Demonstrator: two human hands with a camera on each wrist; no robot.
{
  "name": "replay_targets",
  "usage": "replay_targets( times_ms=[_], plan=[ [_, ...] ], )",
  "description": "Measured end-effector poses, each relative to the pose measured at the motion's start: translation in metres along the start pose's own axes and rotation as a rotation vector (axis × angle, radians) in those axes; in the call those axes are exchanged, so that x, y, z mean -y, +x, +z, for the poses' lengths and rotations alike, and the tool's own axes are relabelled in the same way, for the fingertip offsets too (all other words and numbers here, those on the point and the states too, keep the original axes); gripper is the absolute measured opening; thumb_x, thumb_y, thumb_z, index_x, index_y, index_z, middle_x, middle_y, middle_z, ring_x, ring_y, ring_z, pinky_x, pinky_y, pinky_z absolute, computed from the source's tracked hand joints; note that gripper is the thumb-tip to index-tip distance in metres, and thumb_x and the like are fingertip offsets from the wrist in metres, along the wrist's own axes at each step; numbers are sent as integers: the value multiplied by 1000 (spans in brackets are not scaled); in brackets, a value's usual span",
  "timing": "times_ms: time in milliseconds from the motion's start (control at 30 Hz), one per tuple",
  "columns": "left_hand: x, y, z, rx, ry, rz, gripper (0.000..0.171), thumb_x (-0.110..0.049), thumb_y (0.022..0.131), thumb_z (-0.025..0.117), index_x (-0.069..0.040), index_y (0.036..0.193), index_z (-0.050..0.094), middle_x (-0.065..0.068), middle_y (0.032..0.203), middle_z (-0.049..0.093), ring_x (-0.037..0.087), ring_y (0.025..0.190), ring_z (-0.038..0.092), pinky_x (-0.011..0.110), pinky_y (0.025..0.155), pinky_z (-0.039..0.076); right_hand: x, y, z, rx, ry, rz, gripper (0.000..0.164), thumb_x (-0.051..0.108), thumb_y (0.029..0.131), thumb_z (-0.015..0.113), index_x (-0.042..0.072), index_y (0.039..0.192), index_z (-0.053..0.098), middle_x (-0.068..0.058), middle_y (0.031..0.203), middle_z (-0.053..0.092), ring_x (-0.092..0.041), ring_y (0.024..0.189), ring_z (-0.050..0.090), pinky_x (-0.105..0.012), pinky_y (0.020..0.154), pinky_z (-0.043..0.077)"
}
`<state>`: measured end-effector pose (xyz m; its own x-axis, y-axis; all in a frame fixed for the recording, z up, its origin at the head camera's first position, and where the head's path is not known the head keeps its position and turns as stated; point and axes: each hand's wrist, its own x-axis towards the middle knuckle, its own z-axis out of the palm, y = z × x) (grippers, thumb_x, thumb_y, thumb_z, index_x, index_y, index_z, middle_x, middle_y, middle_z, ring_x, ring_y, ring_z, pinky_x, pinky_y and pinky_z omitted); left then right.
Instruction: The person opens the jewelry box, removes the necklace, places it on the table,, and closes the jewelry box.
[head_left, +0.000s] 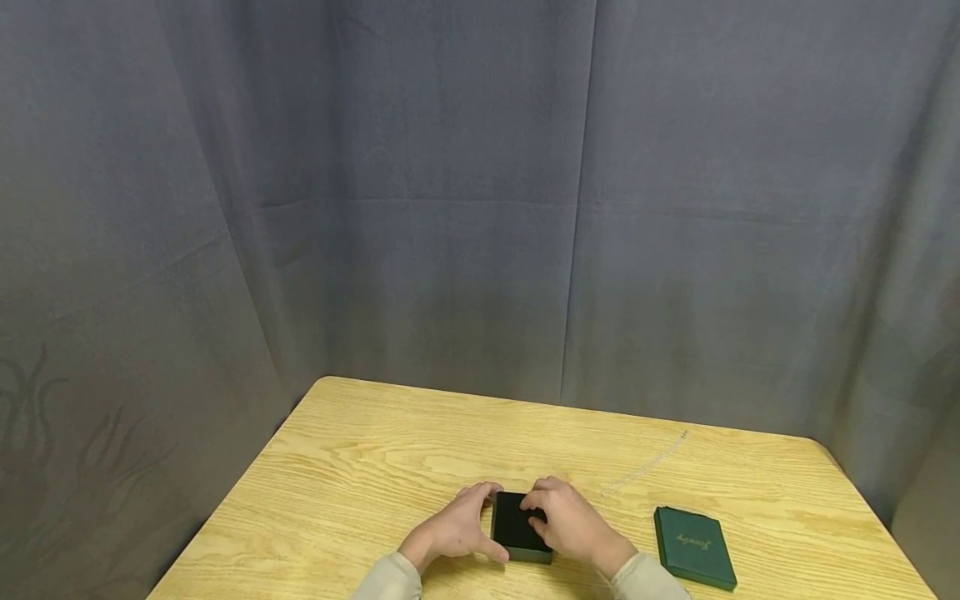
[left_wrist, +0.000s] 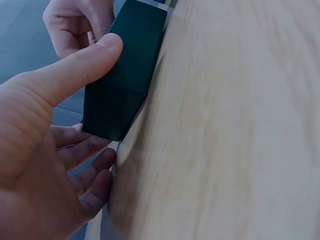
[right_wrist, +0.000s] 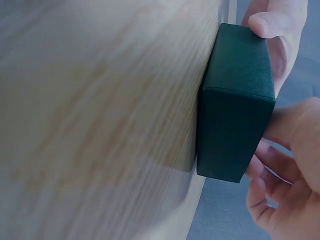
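Observation:
A small dark green box point(head_left: 531, 554) with a black inside point(head_left: 513, 525) sits uncovered near the table's front edge. My left hand point(head_left: 459, 523) holds it from the left, thumb at the near side and fingers round the far corner. In the left wrist view the thumb point(left_wrist: 100, 52) lies across the box's green side point(left_wrist: 132, 55). Over the box's right part is my right hand point(head_left: 572, 521), its bent index finger and thumb apart above the black inside. The right wrist view shows the box wall point(right_wrist: 232, 130) hiding these fingertips.
To the right lies a flat green lid point(head_left: 696, 546) with gold lettering. A thin, pale chain point(head_left: 645, 473) stretches diagonally across the wooden table point(head_left: 375, 467) behind it. Grey curtains point(head_left: 450, 208) hang beyond the table's back and left edges.

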<state>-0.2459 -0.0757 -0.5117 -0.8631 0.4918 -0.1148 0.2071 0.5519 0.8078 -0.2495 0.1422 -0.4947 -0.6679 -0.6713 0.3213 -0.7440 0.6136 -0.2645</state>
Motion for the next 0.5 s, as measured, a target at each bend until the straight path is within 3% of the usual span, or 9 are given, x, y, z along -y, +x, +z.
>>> replay_targets(
  times_ms=[367, 500],
  plan=[
    [2, 0, 0, -7, -4, 8, 87, -28, 68, 86, -8, 138, 38, 4, 131, 43, 28, 120, 42, 46, 95, 40, -1, -4, 1, 31, -36, -78, 18, 14, 80, 77, 10, 97, 72, 4, 90, 58, -9, 82, 54, -23, 70, 49],
    [1, 0, 1, -2, -12, 7, 87, -28, 69, 86, -8, 139, 38, 5, 131, 43, 29, 121, 42, 47, 96, 39, -2, -4, 2, 69, -43, -68, 20, 19, 82, 75, 11, 100, 72, 6, 92, 57, -7, 82, 52, -23, 70, 48]
  ],
)
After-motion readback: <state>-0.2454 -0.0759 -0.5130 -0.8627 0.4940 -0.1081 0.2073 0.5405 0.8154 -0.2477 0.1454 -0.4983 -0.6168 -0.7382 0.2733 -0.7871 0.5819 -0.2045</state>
